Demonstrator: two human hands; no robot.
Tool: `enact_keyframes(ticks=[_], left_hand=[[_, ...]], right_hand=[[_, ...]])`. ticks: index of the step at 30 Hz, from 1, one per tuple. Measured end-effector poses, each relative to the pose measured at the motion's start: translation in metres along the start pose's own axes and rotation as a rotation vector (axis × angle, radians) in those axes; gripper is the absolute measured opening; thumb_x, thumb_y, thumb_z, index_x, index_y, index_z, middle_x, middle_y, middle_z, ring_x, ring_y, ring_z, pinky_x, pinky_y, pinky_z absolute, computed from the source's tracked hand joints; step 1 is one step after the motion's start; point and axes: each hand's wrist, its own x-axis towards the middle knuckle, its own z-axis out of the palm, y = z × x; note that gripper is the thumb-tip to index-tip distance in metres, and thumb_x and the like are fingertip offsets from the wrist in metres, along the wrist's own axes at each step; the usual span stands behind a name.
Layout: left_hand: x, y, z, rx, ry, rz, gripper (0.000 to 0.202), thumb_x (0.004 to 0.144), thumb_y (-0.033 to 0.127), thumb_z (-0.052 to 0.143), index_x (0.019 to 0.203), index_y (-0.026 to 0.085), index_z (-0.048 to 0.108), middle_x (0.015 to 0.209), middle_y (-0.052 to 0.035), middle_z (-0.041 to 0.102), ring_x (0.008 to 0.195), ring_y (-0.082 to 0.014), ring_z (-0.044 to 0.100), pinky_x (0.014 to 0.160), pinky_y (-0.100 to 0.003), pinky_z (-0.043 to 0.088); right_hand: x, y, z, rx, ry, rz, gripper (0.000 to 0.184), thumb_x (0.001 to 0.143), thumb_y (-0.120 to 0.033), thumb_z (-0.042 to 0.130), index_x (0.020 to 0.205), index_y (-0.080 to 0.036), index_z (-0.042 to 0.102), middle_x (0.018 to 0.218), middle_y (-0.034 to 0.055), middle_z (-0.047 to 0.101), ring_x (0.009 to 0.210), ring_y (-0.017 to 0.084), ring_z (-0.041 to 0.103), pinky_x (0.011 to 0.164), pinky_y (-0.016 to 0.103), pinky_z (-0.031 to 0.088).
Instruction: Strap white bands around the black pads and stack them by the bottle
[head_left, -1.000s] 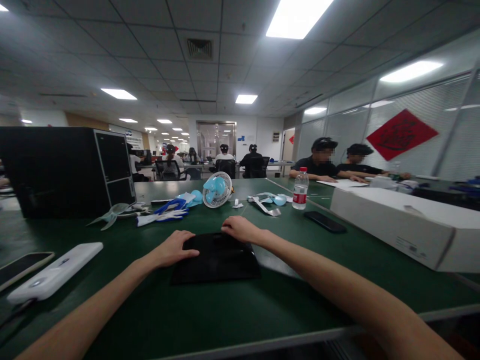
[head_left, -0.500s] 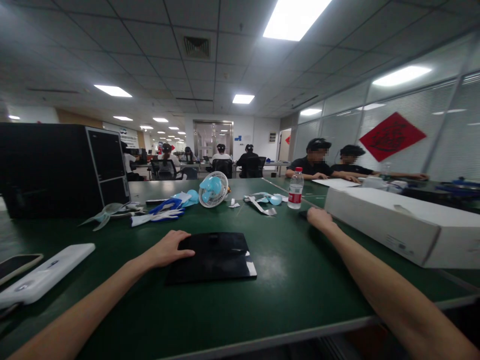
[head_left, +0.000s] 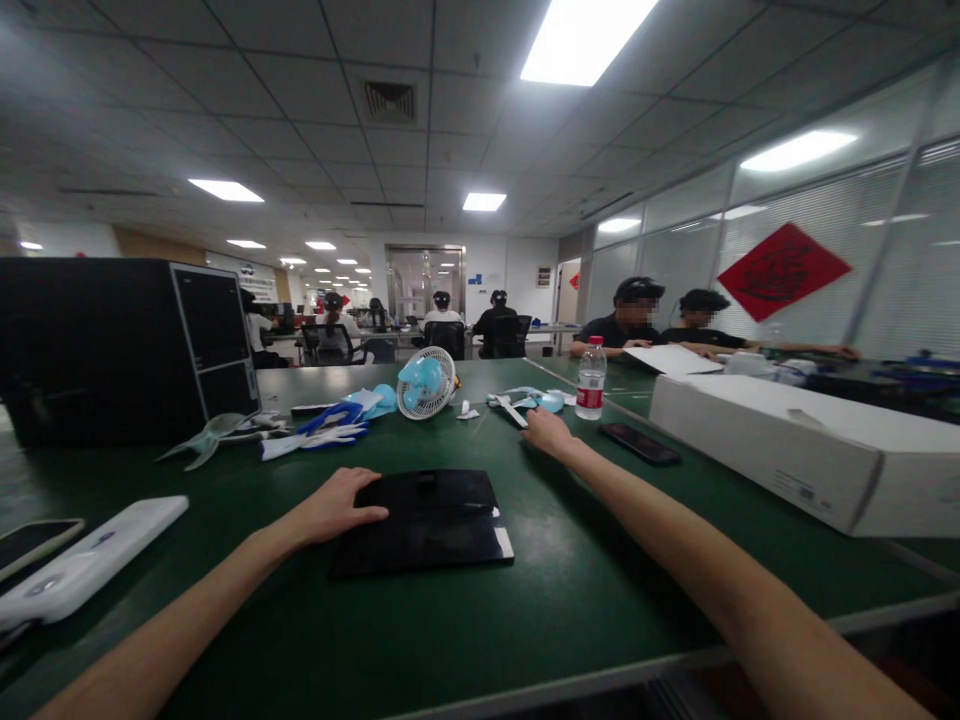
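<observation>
My left hand [head_left: 337, 505] rests on the left side of a flat, glossy black panel [head_left: 431, 525], thumb apart from the fingers. The panel lies on the green table, has a small raised part near its far edge and a white patch at its right corner. My right hand [head_left: 549, 436] reaches forward to the near end of a white strip [head_left: 512, 411]. Its fingertips are hidden, so I cannot see whether they grip the strip. Beside my right forearm lies a dark phone [head_left: 640, 443]. A red-capped water bottle [head_left: 591, 378] stands just beyond that hand.
A small fan [head_left: 427, 383] with blue blades sits mid-table beside blue-and-white gloves [head_left: 322, 435]. A black computer tower [head_left: 97, 350] stands left, a long white box [head_left: 765, 450] right. A white device [head_left: 94, 560] lies at near left. Two people sit at far right.
My right hand has moved left from the phone to the white strip, uncovering the phone. My left hand stays on the panel. A person's white sheet at far right has lifted.
</observation>
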Motion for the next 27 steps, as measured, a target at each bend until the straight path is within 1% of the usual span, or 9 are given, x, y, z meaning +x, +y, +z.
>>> enact_keyframes(ticks=[3, 6, 9, 12, 15, 20, 24, 26, 27], left_hand=[[0.001, -0.002, 0.001, -0.004, -0.008, 0.003, 0.076, 0.071, 0.07, 0.052, 0.13, 0.022, 0.05, 0.135, -0.0106, 0.049, 0.125, -0.0288, 0.043, 0.104, -0.042, 0.035], [0.003, -0.006, 0.002, -0.017, -0.008, -0.002, 0.075, 0.07, 0.07, 0.052, 0.13, 0.024, 0.049, 0.136, -0.0102, 0.049, 0.124, -0.0292, 0.043, 0.103, -0.043, 0.036], [0.003, -0.008, 0.002, -0.02, -0.009, -0.001, 0.076, 0.069, 0.07, 0.053, 0.129, 0.024, 0.05, 0.135, -0.0101, 0.05, 0.124, -0.0293, 0.044, 0.102, -0.042, 0.037], [0.002, -0.004, 0.0, -0.018, -0.011, -0.007, 0.076, 0.069, 0.07, 0.053, 0.129, 0.023, 0.05, 0.134, -0.0099, 0.05, 0.124, -0.0292, 0.044, 0.102, -0.042, 0.037], [0.0, 0.002, -0.003, -0.011, -0.008, -0.024, 0.076, 0.069, 0.07, 0.053, 0.128, 0.022, 0.051, 0.134, -0.0096, 0.051, 0.124, -0.0298, 0.045, 0.102, -0.042, 0.038], [-0.002, 0.006, -0.005, 0.004, -0.031, -0.037, 0.079, 0.069, 0.071, 0.053, 0.13, 0.02, 0.048, 0.136, -0.0105, 0.048, 0.125, -0.0287, 0.043, 0.103, -0.041, 0.037], [-0.001, 0.005, -0.004, 0.009, -0.032, -0.024, 0.078, 0.07, 0.07, 0.053, 0.13, 0.019, 0.049, 0.136, -0.011, 0.048, 0.125, -0.0284, 0.043, 0.104, -0.041, 0.036], [0.0, 0.005, -0.005, 0.005, 0.021, -0.013, 0.073, 0.073, 0.068, 0.052, 0.128, 0.019, 0.051, 0.136, -0.0105, 0.048, 0.125, -0.0282, 0.044, 0.104, -0.042, 0.037], [0.0, 0.005, -0.008, 0.003, 0.078, -0.005, 0.069, 0.075, 0.066, 0.05, 0.126, 0.02, 0.052, 0.136, -0.0101, 0.048, 0.125, -0.0277, 0.043, 0.104, -0.042, 0.036]], right_hand=[[0.011, -0.002, 0.007, -0.01, -0.021, 0.057, 0.04, 0.083, -0.033, 0.058, 0.112, -0.005, 0.062, 0.117, 0.0247, 0.056, 0.104, 0.03, 0.058, 0.083, 0.033, 0.044], [0.016, 0.001, 0.01, -0.01, -0.037, 0.09, 0.03, 0.086, -0.024, 0.052, 0.104, -0.006, 0.067, 0.112, 0.0245, 0.061, 0.101, 0.03, 0.06, 0.082, 0.033, 0.045], [0.016, 0.006, 0.009, -0.004, -0.031, 0.11, 0.028, 0.086, -0.014, 0.046, 0.101, -0.005, 0.069, 0.106, 0.0243, 0.064, 0.099, 0.028, 0.062, 0.082, 0.032, 0.045], [0.015, 0.01, 0.003, 0.003, 0.005, 0.137, 0.031, 0.086, -0.009, 0.042, 0.1, -0.004, 0.069, 0.103, 0.024, 0.066, 0.098, 0.028, 0.062, 0.081, 0.032, 0.045], [0.013, 0.015, -0.009, 0.017, 0.075, 0.17, 0.033, 0.087, -0.01, 0.039, 0.102, -0.004, 0.068, 0.103, 0.0243, 0.066, 0.097, 0.028, 0.062, 0.08, 0.032, 0.044], [0.006, 0.023, -0.037, 0.062, 0.206, 0.181, 0.038, 0.092, -0.02, 0.034, 0.102, -0.006, 0.068, 0.101, 0.0226, 0.066, 0.093, 0.027, 0.061, 0.077, 0.032, 0.041], [-0.01, 0.025, -0.062, 0.115, 0.287, 0.094, 0.039, 0.093, -0.027, 0.033, 0.105, -0.01, 0.067, 0.105, 0.0173, 0.066, 0.092, 0.025, 0.059, 0.077, 0.029, 0.038], [-0.021, 0.02, -0.074, 0.167, 0.322, 0.035, 0.039, 0.093, -0.029, 0.034, 0.106, -0.012, 0.066, 0.104, 0.0149, 0.067, 0.091, 0.023, 0.059, 0.076, 0.028, 0.038], [-0.027, 0.016, -0.079, 0.213, 0.34, 0.003, 0.039, 0.093, -0.03, 0.034, 0.107, -0.012, 0.066, 0.102, 0.0142, 0.068, 0.089, 0.023, 0.059, 0.075, 0.027, 0.038]])
